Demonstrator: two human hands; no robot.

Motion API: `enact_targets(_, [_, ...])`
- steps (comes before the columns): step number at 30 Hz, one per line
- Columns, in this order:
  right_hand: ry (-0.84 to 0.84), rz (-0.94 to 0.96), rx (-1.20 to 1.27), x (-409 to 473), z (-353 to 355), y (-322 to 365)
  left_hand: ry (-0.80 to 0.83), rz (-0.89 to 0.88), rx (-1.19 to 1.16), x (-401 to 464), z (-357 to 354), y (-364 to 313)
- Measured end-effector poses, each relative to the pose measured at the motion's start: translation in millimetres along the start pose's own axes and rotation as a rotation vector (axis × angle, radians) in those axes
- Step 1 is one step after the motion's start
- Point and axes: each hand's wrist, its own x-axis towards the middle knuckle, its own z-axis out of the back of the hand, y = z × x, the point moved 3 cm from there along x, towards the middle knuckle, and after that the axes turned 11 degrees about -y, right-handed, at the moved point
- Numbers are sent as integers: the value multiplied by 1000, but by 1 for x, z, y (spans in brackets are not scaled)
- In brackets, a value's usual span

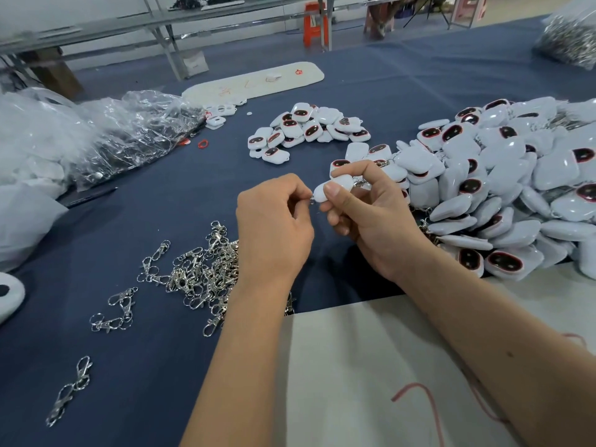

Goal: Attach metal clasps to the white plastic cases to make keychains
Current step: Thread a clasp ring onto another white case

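My right hand (371, 221) pinches a white plastic case (335, 188) between thumb and fingers above the blue table. My left hand (274, 230) is curled beside it, pinching a small metal clasp (312, 199) at the case's left end; most of the clasp is hidden by the fingers. A heap of loose silver clasps (200, 272) lies to the left of my left forearm. A small pile of white cases with dark oval faces (306, 130) sits farther back. A big heap of cases (500, 195) fills the right side.
Crumpled clear plastic bags (106, 133) lie at the left. A white tray (254, 80) rests at the back centre, a bag of metal parts (571, 37) at the far right. White cloth (371, 366) covers the near edge. Stray clasps (69, 390) lie near left.
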Motion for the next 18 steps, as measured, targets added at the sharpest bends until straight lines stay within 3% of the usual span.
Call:
enact_targets(4, [-2, 15, -28, 1, 1, -2, 25, 67, -28, 0, 0, 1])
enact_targets(8, [15, -26, 93, 1, 0, 0, 84, 520, -365, -4, -7, 7])
enact_targets(10, [19, -49, 152, 2, 1, 1, 131, 666, -534, -6, -11, 5])
enact_targets(14, [29, -53, 159, 2, 1, 0, 109, 797, -740, -7, -12, 4])
enact_targets(18, [11, -47, 105, 2, 1, -2, 45, 780, -661, -6, -10, 9])
